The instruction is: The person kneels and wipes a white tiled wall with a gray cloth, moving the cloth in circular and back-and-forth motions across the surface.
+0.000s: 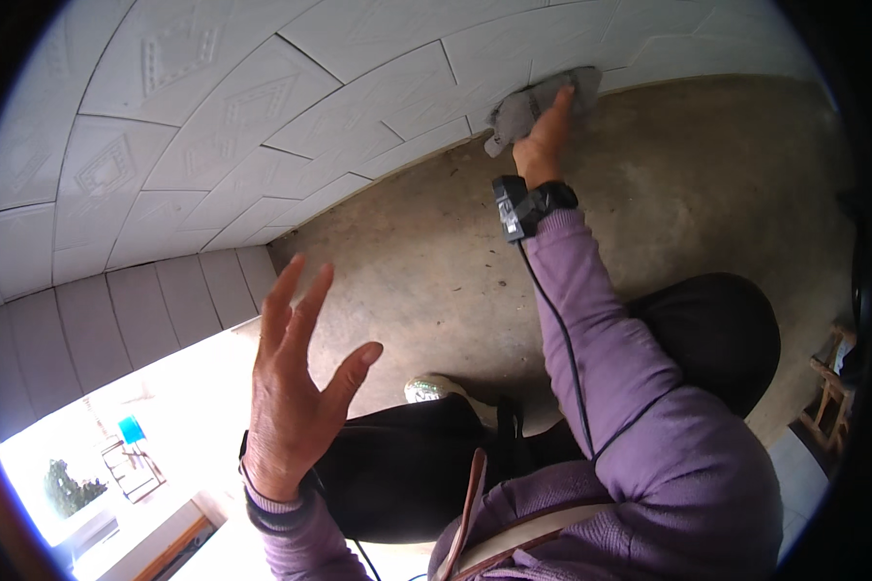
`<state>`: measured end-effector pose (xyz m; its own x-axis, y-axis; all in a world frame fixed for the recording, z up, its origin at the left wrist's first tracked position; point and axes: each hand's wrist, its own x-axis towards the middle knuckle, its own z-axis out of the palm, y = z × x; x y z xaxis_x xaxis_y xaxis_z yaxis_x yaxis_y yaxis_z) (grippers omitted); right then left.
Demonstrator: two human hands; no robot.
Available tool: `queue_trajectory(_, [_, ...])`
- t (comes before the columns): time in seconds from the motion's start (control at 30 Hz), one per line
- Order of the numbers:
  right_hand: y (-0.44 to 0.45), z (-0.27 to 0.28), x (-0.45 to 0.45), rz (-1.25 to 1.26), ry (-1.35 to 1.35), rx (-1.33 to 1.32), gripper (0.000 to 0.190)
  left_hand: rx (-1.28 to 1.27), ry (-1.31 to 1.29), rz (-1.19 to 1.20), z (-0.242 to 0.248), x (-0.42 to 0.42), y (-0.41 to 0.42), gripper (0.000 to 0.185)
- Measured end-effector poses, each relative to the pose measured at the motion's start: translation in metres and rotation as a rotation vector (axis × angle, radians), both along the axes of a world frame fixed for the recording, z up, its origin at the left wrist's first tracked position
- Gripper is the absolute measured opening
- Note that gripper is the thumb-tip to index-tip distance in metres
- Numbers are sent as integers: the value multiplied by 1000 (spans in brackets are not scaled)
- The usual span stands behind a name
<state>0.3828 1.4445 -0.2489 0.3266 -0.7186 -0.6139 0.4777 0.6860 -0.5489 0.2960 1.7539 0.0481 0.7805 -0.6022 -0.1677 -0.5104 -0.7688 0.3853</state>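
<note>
My right hand [546,141] presses a grey cloth [519,116] against the foot of the white tiled wall [378,80], where it meets the floor. The cloth is bunched under the palm and its far end is slightly blurred. Raised in the air, my left hand [291,385] holds nothing, its fingers and thumb spread apart. It is left of my knees, above the floor near the doorway side. A black device with a cable is strapped on my right wrist.
Dark specks dot the brown concrete floor [421,254]. A bright opening [189,407] lies at the lower left, with a metal frame and a blue object [130,429] outside. At the right edge stands a wooden stool [828,399]. My shoe [436,388] rests on the floor.
</note>
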Motion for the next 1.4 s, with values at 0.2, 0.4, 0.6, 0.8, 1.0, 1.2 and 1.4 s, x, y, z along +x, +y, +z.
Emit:
queue_trajectory(0.2, [80,1,44,40,160,18,80,96,147,-32,-6,7,10,64])
queue_trajectory(0.4, [309,8,90,403,-510,887,51,123,292,-56,-3,11,21,56])
queue_trajectory(0.6, [294,44,70,933,-356,-463,42,-146,244,45,8,-6,28,46])
queue_trajectory(0.8, [140,104,39,605,-272,-64,30,-291,261,-69,-9,-13,36,42])
queue_trajectory(1.0, [165,152,77,-312,279,-1327,70,-264,158,-224,-18,-7,35,42])
queue_trajectory(1.2, [254,71,44,367,276,-1820,78,-289,61,-109,-11,7,52,40])
queue_trajectory(1.4, [199,32,51,25,135,-1039,61,-242,76,-25,-9,-6,78,37])
